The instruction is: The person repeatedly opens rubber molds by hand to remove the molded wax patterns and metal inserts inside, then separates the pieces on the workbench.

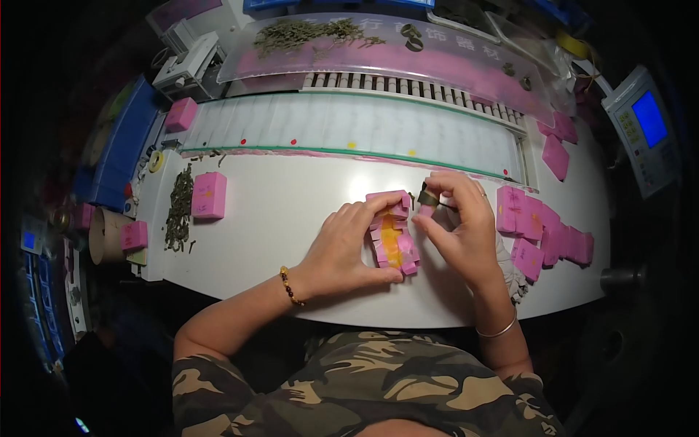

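Observation:
My left hand (336,242) is closed around the side of a pink rubber mould (391,244), thumb at its near end and fingers at its far end. The mould has notched edges and a yellow strip along its middle. Beside it, my right hand (467,229) pinches a small pink piece (427,210) with a dark green band-like part (428,197) at its top. That piece is held just right of the mould's far end. A thin dark bit shows between the two, too small to name.
Several pink blocks (528,218) are heaped at right beside a whitish cloth (506,255). One pink block (209,195) stands at left near dark green sticks (179,207). Behind lies a glass-topped panel (349,124), then a translucent tray (466,54) with green pieces.

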Tool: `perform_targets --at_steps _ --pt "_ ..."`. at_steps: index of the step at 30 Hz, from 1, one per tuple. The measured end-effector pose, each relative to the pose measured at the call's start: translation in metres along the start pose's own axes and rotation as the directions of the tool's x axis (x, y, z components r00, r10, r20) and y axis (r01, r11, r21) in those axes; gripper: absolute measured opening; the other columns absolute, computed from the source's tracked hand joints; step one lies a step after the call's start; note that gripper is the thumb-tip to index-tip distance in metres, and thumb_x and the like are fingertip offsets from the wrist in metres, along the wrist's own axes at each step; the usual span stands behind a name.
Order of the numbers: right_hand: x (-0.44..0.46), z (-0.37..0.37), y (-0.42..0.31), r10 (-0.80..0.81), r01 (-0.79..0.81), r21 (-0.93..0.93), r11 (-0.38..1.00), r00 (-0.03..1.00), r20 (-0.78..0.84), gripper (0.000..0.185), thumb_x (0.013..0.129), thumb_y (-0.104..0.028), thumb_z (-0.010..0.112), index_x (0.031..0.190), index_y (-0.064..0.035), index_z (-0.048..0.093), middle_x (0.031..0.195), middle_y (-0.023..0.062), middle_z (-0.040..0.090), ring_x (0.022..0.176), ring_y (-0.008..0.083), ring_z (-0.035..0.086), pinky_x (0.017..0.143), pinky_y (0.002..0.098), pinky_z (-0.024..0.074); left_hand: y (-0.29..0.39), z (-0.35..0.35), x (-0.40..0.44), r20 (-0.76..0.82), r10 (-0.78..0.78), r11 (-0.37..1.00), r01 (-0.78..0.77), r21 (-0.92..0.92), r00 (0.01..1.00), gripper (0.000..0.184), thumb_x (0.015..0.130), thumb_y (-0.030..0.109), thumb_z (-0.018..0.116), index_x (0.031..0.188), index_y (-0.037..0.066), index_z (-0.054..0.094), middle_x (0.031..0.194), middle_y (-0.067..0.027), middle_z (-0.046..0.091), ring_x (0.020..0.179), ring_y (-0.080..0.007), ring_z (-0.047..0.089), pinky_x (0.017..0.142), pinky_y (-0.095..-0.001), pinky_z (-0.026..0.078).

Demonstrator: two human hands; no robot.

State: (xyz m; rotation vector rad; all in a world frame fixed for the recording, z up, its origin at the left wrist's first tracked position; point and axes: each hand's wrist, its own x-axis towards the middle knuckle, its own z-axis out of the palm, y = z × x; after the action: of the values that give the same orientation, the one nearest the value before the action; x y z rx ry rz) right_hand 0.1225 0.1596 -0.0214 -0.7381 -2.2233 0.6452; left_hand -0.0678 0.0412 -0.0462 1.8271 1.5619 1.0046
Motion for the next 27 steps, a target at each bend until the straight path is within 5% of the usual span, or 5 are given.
perform_targets --at_steps 8,16,19,24,27 --pt "0.001 0.003 0.007 0.017 0.072 -0.416 0.907 0.979 0.205 0.070 0.073 -0.018 0.085 0.135 -0.0086 0.055 0.133 0.0158 0.060 0.126 0.0341 0.055 0.110 0.0491 0.0350 0.005 -0.006 0.003 0.055 -0.024 0.996 0.019 0.090 0.998 0.102 0.066 0.035 0.093 0.149 0.010 0.039 0.132 -0.0130 0.057 0.116 -0.0329 0.058 0.103 -0.0424 0.044" --pt "-0.028 -0.054 0.012 0.320 -0.246 -0.242 0.939 0.884 0.341 0.089 0.071 -0.004 0.080 0.151 -0.0094 0.043 0.143 0.0184 0.052 0.126 0.0421 0.053 0.104 0.0476 0.0466 0.003 -0.011 0.012 0.126 -0.072 0.988 0.053 0.147 0.989 0.107 0.062 0.038 0.094 0.149 0.011 0.038 0.133 -0.0121 0.057 0.117 -0.0312 0.059 0.100 -0.0417 0.045" --pt "-0.027 -0.056 0.007 0.233 -0.160 -0.234 0.959 0.915 0.330 0.086 0.071 0.000 0.077 0.151 -0.0095 0.045 0.144 0.0194 0.052 0.122 0.0424 0.056 0.103 0.0460 0.0478 -0.003 -0.011 0.012 0.111 -0.019 0.988 0.001 0.157 0.994 0.108 0.062 0.039 0.094 0.149 0.010 0.036 0.133 -0.0130 0.057 0.116 -0.0318 0.059 0.097 -0.0414 0.046" --pt "-0.001 -0.055 -0.042 -0.286 0.201 -0.439 0.876 0.949 -0.135 0.065 0.075 -0.001 0.074 0.138 -0.0100 0.062 0.140 0.0189 0.060 0.109 0.0360 0.066 0.090 0.0407 0.0539 -0.004 -0.012 0.013 0.135 -0.061 0.998 0.055 0.041 0.989 0.109 0.059 0.039 0.095 0.147 0.009 0.038 0.132 -0.0141 0.058 0.113 -0.0335 0.061 0.095 -0.0425 0.048" --pt "-0.011 -0.016 -0.040 -0.451 0.515 -0.499 0.697 0.856 0.252 0.050 0.083 -0.017 0.066 0.132 -0.0137 0.067 0.137 0.0172 0.063 0.102 0.0297 0.068 0.083 0.0365 0.0544 -0.010 -0.008 0.014 0.110 -0.030 0.999 0.025 0.048 0.993 0.106 0.059 0.036 0.093 0.147 0.011 0.039 0.133 -0.0127 0.058 0.115 -0.0328 0.060 0.095 -0.0434 0.047"
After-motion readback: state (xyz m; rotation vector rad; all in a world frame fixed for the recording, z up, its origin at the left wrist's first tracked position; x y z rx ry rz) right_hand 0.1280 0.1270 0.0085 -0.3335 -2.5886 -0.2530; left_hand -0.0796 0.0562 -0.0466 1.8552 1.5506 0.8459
